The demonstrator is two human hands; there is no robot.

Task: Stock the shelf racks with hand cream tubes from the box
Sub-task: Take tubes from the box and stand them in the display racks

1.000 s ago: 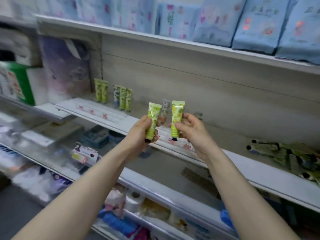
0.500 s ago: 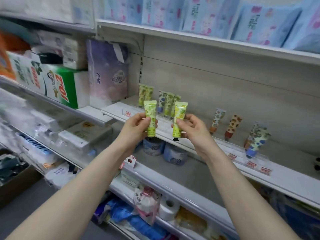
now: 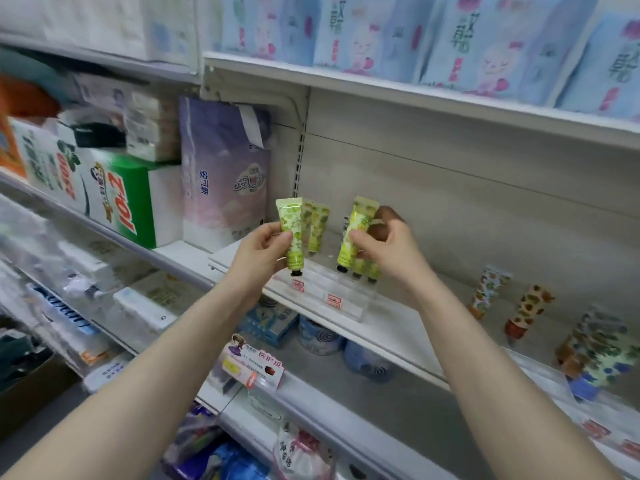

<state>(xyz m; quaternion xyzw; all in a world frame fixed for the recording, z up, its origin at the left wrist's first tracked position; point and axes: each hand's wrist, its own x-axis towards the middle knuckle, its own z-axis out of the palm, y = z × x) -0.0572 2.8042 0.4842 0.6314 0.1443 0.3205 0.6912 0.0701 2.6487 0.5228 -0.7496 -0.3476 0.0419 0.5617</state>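
My left hand [image 3: 263,252] pinches a green hand cream tube [image 3: 292,233], upright with its black cap down. A yellow-green hand cream tube [image 3: 356,235] is pinched the same way by my right hand [image 3: 388,252]. Both tubes hover just in front of the clear shelf rack [image 3: 346,299] on the white middle shelf [image 3: 398,327]. Green tubes [image 3: 317,228] stand in the rack behind the left tube. More tubes stand behind my right hand, partly hidden. The box is not in view.
Further right on the same shelf stand patterned tubes [image 3: 488,292], spotted ones [image 3: 526,311] and a blurred cluster [image 3: 599,348]. A purple tissue pack [image 3: 225,168] borders the rack on the left. Blue packs [image 3: 381,32] fill the shelf above; tins sit on the shelf below.
My view has swung left and closer to the rack. Both hands have carried their tubes forward, now right in front of the standing green tubes.
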